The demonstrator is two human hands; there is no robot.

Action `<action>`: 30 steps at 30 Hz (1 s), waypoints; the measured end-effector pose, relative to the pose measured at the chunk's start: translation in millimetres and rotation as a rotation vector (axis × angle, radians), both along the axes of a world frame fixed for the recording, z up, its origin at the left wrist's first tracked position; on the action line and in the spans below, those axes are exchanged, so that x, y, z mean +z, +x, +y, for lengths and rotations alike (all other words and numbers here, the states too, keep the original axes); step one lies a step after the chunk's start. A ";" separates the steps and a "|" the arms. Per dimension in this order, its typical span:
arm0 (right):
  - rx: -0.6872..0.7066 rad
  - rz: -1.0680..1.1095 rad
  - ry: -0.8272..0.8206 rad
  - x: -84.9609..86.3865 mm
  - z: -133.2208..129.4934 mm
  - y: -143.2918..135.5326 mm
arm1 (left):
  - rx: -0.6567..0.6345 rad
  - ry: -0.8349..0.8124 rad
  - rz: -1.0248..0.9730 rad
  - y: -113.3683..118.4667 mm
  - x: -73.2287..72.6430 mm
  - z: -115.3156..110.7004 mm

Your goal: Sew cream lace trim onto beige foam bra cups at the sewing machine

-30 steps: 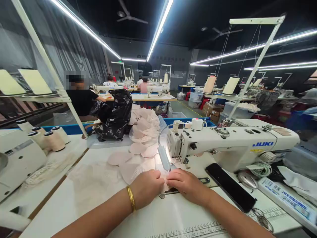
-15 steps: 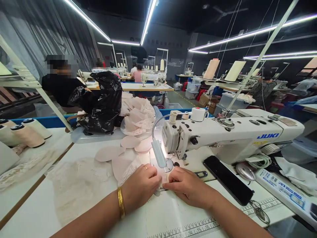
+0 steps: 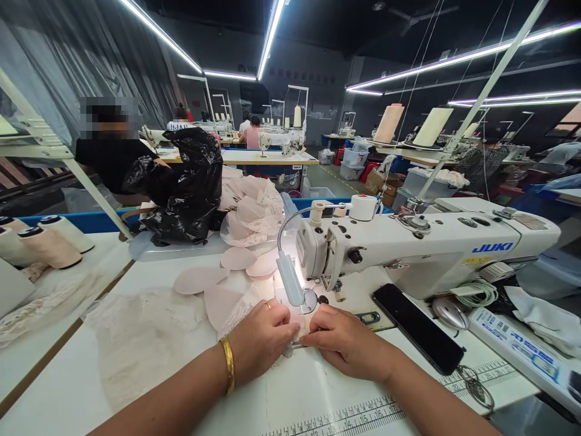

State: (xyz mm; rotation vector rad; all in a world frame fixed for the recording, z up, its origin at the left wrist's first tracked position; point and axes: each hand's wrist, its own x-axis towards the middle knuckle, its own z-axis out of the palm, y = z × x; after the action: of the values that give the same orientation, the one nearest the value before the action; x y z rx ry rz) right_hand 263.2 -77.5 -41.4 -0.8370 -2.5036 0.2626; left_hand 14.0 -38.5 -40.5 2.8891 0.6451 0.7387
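Note:
In front of the needle area of a white JUKI sewing machine (image 3: 426,242), both hands are close together. Closed at the fingertips, my left hand (image 3: 263,336) pinches the edge of a pale pink fabric piece (image 3: 296,318). My right hand (image 3: 347,345), fingers curled, grips the same piece from the other side; much of the fabric is hidden by the hands. A gooseneck lamp (image 3: 290,281) lights the spot from just above. Left of my left hand lie pale pink rounded pads (image 3: 200,281) and sheer cream lace fabric (image 3: 145,339).
A black phone (image 3: 417,327), a computer mouse (image 3: 450,313) and a long printed box (image 3: 521,351) lie right of my right hand. Behind the pads stand a black plastic bag (image 3: 190,188) and a fabric pile (image 3: 252,209). Thread cones (image 3: 52,247) are at left. Co-workers sit further back.
Both hands keep almost the same place, with the fingertips shifting slightly at the fabric. The left wrist has moved a little to the right.

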 end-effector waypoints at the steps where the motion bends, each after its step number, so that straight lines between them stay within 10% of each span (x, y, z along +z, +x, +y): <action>1: -0.011 0.001 0.003 0.3 -0.1 -0.2 | -0.012 -0.010 -0.011 0.0 -1.8 0.8; 30: -0.300 -0.081 0.070 -19.8 17.3 -4.6 | 0.076 -0.012 0.063 16.3 -0.4 32.7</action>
State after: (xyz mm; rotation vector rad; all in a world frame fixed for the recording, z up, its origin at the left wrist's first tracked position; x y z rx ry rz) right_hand 258.6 -60.3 -61.2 -1.1973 -2.4015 0.0396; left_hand 30.2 -5.8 -40.9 2.9014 0.7684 0.6522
